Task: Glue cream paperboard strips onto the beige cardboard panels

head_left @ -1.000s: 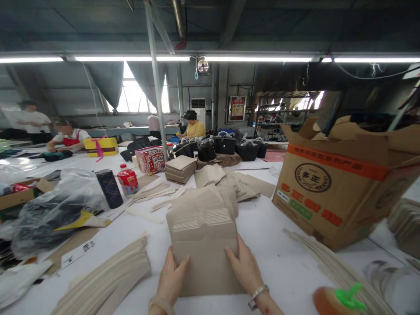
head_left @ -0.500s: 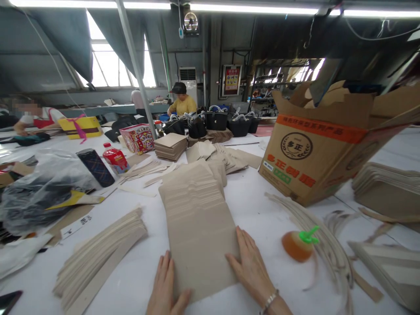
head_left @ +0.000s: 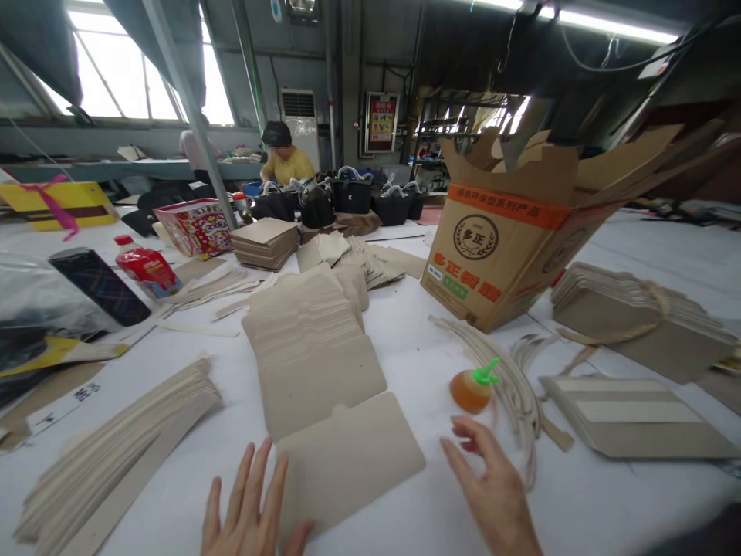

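My left hand [head_left: 252, 502] lies with fingers spread at the left edge of a grey-brown card sheet [head_left: 353, 455]. This sheet sits at the near end of a fanned row of similar sheets [head_left: 318, 371], turned askew from them. My right hand [head_left: 489, 486] is raised to the right of the sheet, thumb and fingers apart, nothing between them. Just beyond it stands a round glue bottle [head_left: 470, 391] of amber liquid with a green nozzle. Curved card strips [head_left: 509, 378] lie behind the bottle.
Straight card strips [head_left: 127, 455] are piled at the left. A large open carton [head_left: 492, 247] stands at the back right, near stacked card pieces [head_left: 637, 316]. Farther back are a red bottle [head_left: 147, 266], black bags [head_left: 351, 193] and a person in yellow [head_left: 289, 164].
The view has swung to the right. The nearest sheet now lies apart and angled from the row. My right hand has left the sheets and moved toward the glue bottle.
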### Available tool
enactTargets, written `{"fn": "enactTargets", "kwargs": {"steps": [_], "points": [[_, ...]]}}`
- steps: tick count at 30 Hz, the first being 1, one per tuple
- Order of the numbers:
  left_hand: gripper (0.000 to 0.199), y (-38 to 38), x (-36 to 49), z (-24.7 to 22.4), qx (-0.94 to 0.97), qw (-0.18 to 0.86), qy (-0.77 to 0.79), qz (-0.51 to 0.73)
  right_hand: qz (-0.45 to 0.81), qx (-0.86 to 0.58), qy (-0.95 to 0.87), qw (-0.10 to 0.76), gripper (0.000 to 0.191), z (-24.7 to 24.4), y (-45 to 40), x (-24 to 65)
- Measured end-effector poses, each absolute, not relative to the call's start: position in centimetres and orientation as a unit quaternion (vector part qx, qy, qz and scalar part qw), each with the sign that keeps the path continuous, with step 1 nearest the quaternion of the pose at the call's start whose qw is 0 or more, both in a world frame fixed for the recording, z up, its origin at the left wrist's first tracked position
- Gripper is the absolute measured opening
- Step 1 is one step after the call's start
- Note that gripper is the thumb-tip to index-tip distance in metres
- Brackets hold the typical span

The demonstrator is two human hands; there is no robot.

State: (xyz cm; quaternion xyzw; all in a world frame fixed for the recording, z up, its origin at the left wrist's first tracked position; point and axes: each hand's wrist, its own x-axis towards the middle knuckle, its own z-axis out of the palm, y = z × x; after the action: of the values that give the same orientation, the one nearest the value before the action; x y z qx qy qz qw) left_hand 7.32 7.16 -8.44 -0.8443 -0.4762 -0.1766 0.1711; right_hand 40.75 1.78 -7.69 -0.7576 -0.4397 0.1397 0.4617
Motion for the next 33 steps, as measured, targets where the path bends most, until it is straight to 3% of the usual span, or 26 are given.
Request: {"fn": "enactTargets", "kwargs": {"steps": [3, 6, 12, 20, 29, 33], "points": [[0.065, 8.2, 9.3, -7.5, -0.897, 0.15, -0.379, -0.171, 0.111, -0.765, -0.333, 0.54, 0.06, -7.6, 2.9, 45.1], [0.057, 8.0, 11.5, -7.8, -0.939, 0.101, -0.304, -0.127, 0.129, -0.761, -0.349, 0.531, 0.071, -7.8, 4.5, 48.0], [0.038, 5.7, 11.8, -9.5, -0.936, 0.181, -0.269, -0.134, 0.153, -0.789, -0.405, 0.435, 0.045, -7.7, 7.3, 49.1], [0.056, 4.2, 11.2, -9.1, -0.939, 0.104, -0.3, -0.13, 0.164, -0.776, -0.451, 0.409, 0.046, -5.0, 7.2, 48.1], [0.05, 5.6, 16.0, -2.7, -0.916, 0.093, -0.301, -0.247, 0.225, -0.7, -0.411, 0.539, 0.051, -5.8, 6.2, 46.8], [0.052, 6.3, 17.5, -4.3, -0.947, 0.003, -0.263, -0.185, 0.26, -0.688, -0.4, 0.547, 0.05, -5.7, 5.3, 46.6]]}}
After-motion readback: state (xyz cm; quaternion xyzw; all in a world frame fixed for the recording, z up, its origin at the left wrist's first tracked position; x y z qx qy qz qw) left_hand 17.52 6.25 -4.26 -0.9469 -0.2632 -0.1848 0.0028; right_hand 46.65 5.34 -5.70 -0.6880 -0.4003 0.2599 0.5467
